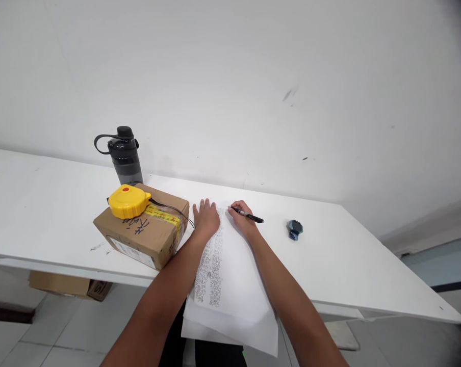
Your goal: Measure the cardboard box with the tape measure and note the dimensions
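My left hand (pixel 206 218) lies flat, fingers spread, on the top of a white paper sheet (pixel 236 278) that hangs over the table's near edge. Two columns of dense black handwriting run down the sheet's left part. My right hand (pixel 241 216) holds a black pen (pixel 249 216) with its tip on the paper near the top. More white sheets lie under the top one.
A brown cardboard box (pixel 144 234) sits left of my left hand, with a yellow tape measure (pixel 128 202) on it. Behind it stands a dark water bottle (pixel 124 155). A small dark blue object (pixel 294 229) lies right of the pen on the white table (pixel 43 209). A white wall rises behind.
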Motion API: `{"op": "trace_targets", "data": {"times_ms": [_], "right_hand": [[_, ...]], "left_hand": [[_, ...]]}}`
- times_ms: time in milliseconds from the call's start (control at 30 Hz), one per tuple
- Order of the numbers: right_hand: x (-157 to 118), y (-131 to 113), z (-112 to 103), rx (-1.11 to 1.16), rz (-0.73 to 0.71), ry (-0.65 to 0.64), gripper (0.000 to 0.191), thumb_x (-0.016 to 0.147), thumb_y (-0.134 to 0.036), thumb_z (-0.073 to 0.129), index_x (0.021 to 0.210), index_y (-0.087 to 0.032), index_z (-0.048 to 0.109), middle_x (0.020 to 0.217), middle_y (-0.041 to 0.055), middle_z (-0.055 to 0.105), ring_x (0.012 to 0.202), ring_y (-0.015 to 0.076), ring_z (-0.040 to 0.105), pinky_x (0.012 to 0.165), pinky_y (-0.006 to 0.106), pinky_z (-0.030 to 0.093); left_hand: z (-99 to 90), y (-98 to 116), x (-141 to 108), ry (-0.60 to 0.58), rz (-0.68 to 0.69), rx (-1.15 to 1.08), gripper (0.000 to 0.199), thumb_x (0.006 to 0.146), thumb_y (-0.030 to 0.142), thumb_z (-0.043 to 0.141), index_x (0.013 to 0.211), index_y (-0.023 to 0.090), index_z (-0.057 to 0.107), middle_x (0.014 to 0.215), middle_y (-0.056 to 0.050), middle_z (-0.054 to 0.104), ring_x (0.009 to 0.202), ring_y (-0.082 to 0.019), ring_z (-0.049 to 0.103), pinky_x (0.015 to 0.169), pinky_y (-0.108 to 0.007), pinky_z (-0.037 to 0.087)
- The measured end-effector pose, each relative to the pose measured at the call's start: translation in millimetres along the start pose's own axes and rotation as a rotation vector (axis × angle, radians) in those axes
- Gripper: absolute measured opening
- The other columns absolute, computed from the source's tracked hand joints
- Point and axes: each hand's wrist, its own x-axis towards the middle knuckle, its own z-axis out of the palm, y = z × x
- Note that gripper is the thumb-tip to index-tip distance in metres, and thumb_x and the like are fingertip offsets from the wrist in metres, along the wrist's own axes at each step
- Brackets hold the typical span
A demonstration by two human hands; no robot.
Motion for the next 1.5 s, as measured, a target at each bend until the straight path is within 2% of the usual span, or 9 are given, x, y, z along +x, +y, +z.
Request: {"op": "trace_targets", "data": {"times_ms": [100,167,333,467,600,867,1100,1300,1500], "right_hand": [[0.6,-1.5,-1.3,0.020,0.051,-0.047,0.026,0.078,-0.048,0.059,0.076,-0.022,0.059,0.074,0.0002,0.061,0.072,0.0174,0.055,0.071,0.031,0.044],[0.0,-3.1,-1.8,-0.034,0.071,-0.050,0.030,0.082,-0.051,0.054,0.072,-0.023,0.060,0.072,0.0002,0.061,0.073,0.0182,0.055,0.072,0.032,0.043],[-1.8,-4.7,-1.0,-0.038,0.094,-0.079,0.041,0.084,-0.059,0.051,0.064,-0.023,0.058,0.061,-0.0003,0.058,0.062,0.0170,0.051,0.065,0.031,0.042],[-0.9,-2.4,1.3,-0.048,0.076,-0.106,0.041,0.083,-0.056,0.053,0.059,-0.023,0.052,0.053,-0.0028,0.051,0.058,0.0154,0.048,0.063,0.029,0.040],[0.4,-0.5,3.4,-0.085,0.044,-0.113,0.040,0.083,-0.053,0.052,0.057,-0.024,0.047,0.052,-0.0031,0.049,0.059,0.0152,0.048,0.063,0.029,0.039],[1.0,0.5,4.2,-0.062,0.055,-0.133,0.039,0.083,-0.052,0.052,0.057,-0.023,0.049,0.052,-0.0027,0.050,0.057,0.0149,0.047,0.062,0.028,0.039],[2.0,2.6,4.5,-0.043,0.052,-0.156,0.038,0.082,-0.051,0.054,0.058,-0.022,0.052,0.050,-0.0041,0.049,0.056,0.0135,0.046,0.061,0.027,0.037],[2.9,2.3,4.3,-0.053,0.099,-0.074,0.037,0.082,-0.048,0.053,0.056,-0.022,0.048,0.049,-0.0047,0.045,0.054,0.0133,0.042,0.059,0.028,0.035],[2.7,2.9,4.9,-0.036,0.078,-0.128,0.038,0.082,-0.051,0.053,0.058,-0.022,0.052,0.051,-0.0039,0.049,0.055,0.0135,0.045,0.060,0.027,0.037]], "left_hand": [[1.6,-0.1,-0.1,-0.002,-0.002,-0.001,0.054,0.096,0.030,0.026,0.145,0.018,0.043,0.160,-0.011,0.029,0.150,-0.028,0.020,0.121,-0.056,0.011],[1.7,0.4,-0.5,0.005,0.000,-0.010,0.054,0.096,0.030,0.025,0.146,0.017,0.043,0.160,-0.012,0.029,0.150,-0.029,0.020,0.121,-0.057,0.011],[0.8,3.0,-2.4,0.015,0.003,-0.018,0.054,0.096,0.029,0.025,0.145,0.014,0.043,0.160,-0.014,0.029,0.150,-0.030,0.020,0.121,-0.057,0.012],[2.5,3.1,-2.6,0.007,0.000,-0.015,0.054,0.097,0.030,0.024,0.147,0.016,0.041,0.160,-0.013,0.028,0.150,-0.029,0.018,0.121,-0.056,0.012],[6.2,1.4,-1.6,0.024,0.007,-0.003,0.054,0.097,0.031,0.024,0.147,0.016,0.041,0.160,-0.012,0.029,0.150,-0.029,0.019,0.121,-0.056,0.012],[6.0,0.4,-2.1,0.040,0.022,0.015,0.055,0.097,0.031,0.023,0.145,0.013,0.042,0.159,-0.014,0.030,0.149,-0.031,0.022,0.120,-0.058,0.014],[2.0,1.6,-3.2,0.025,0.007,0.027,0.055,0.098,0.031,0.022,0.146,0.014,0.042,0.160,-0.012,0.030,0.149,-0.029,0.022,0.120,-0.056,0.015],[2.9,1.6,-0.8,0.008,-0.008,0.021,0.054,0.098,0.031,0.022,0.147,0.017,0.041,0.161,-0.011,0.028,0.150,-0.028,0.019,0.121,-0.055,0.013],[2.8,1.1,-1.6,0.033,0.002,0.020,0.053,0.097,0.031,0.024,0.145,0.015,0.043,0.159,-0.012,0.031,0.149,-0.029,0.022,0.120,-0.056,0.014]]}}
